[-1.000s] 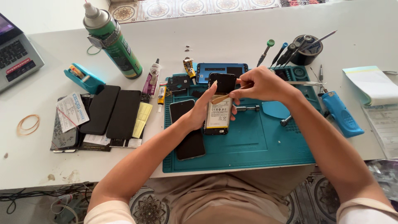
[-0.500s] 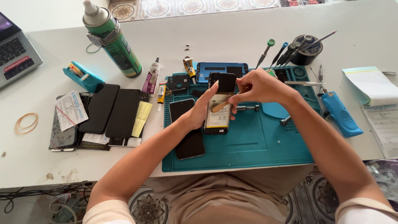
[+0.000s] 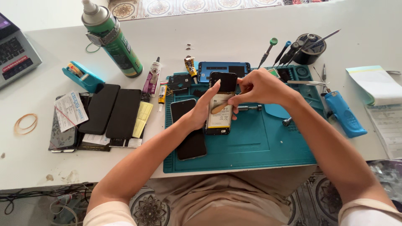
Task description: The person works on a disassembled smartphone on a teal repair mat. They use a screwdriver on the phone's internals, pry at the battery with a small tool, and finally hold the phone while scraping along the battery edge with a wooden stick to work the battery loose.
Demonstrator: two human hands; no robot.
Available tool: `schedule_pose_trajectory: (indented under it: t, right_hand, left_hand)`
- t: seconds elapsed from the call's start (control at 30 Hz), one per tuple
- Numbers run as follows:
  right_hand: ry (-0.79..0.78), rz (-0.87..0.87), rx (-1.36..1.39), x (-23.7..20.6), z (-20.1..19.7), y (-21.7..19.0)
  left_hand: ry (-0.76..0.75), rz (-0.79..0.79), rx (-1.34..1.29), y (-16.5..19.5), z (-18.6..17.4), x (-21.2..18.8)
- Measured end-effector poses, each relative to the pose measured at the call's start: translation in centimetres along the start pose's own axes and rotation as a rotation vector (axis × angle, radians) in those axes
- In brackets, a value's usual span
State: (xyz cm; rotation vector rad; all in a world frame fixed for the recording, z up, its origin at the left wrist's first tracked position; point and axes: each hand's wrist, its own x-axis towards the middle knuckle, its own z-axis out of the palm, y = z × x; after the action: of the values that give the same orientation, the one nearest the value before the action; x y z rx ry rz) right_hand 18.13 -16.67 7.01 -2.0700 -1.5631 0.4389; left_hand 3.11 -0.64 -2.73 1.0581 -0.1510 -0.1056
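An opened phone [image 3: 220,109] with its back off and its battery showing rests tilted on the teal work mat [image 3: 255,144]. My left hand [image 3: 201,109] grips the phone along its left side. My right hand [image 3: 259,88] pinches a thin wooden stick [image 3: 220,108] and holds its tip against the phone's inside. A black phone screen [image 3: 189,134] lies flat on the mat just left of the opened phone, partly under my left wrist.
Several black screens and phones [image 3: 112,112] lie left of the mat. A green spray can [image 3: 112,39], teal tape dispenser [image 3: 83,76], glue tubes [image 3: 152,77], blue phone [image 3: 223,68], tool cup [image 3: 310,47], blue tool [image 3: 344,114], notepad [image 3: 377,85] and laptop [image 3: 14,54] stand around.
Both hands stay on the opened phone; the right hand and stick shift only slightly. The camera view has drifted a little.
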Motion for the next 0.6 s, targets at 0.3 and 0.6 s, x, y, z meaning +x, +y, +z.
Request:
schedule_pose_trajectory:
  t: [0.3, 0.6]
  right_hand:
    - [0.218, 0.001, -0.138, -0.2, -3.7, 2.2]
    - [0.088, -0.196, 0.051, 0.2, -0.2, 1.1]
  left_hand:
    - [-0.028, 0.058, 0.000, 0.8, 0.9, 0.2]
    - [0.029, 0.051, 0.075, 0.8, 0.9, -0.3]
